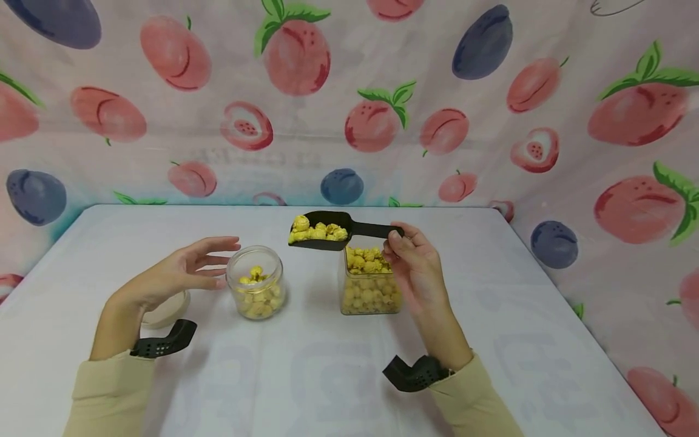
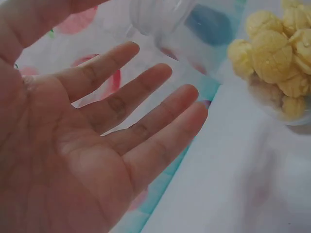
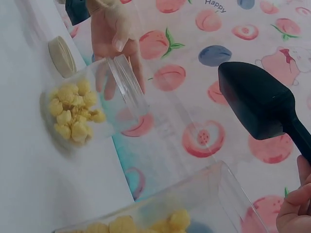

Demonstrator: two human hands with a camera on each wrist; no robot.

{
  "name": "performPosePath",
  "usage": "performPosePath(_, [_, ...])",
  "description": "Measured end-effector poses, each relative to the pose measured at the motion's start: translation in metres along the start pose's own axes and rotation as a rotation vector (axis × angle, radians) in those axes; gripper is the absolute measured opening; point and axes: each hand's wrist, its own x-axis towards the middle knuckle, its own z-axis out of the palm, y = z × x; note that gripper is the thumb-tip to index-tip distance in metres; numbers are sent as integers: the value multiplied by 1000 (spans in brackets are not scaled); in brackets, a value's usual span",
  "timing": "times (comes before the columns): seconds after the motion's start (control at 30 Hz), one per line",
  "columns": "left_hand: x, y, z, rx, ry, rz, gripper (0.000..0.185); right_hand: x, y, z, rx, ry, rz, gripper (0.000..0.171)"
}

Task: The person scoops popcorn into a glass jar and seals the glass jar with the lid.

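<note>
In the head view my right hand (image 1: pixel 417 264) grips the end of the handle of a black scoop (image 1: pixel 377 230). Yellow popcorn (image 1: pixel 322 232) fills much of its bowl, which is held level above the table. Below and behind that hand stands a square clear container (image 1: pixel 371 295) full of popcorn. My left hand (image 1: pixel 182 270) has its fingers extended beside a round clear jar (image 1: pixel 255 291), fingertips right at its rim. Popcorn covers the jar's lower part, and its mouth is uncovered. In the left wrist view nothing lies in the palm (image 2: pixel 73 165).
A cream round lid (image 1: pixel 168 311) lies on the table left of the jar, partly hidden by my left wrist. The white table (image 1: pixel 327 376) ends at a fruit-printed cloth backdrop (image 1: pixel 306 121). Black bands (image 1: pixel 166 341) sit on both wrists.
</note>
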Motion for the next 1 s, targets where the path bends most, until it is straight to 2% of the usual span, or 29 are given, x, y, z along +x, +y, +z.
performPosePath(0.2, [4, -8, 1, 10, -7, -55, 64, 3, 7, 13, -7, 15, 17, 20])
performPosePath(0.57, [11, -14, 6, -28, -42, -55, 63, 5, 14, 28, -48, 32, 44, 17])
performPosePath(1.0, [12, -14, 6, -11, -42, -58, 65, 2, 19, 38, -203, 30, 20, 16])
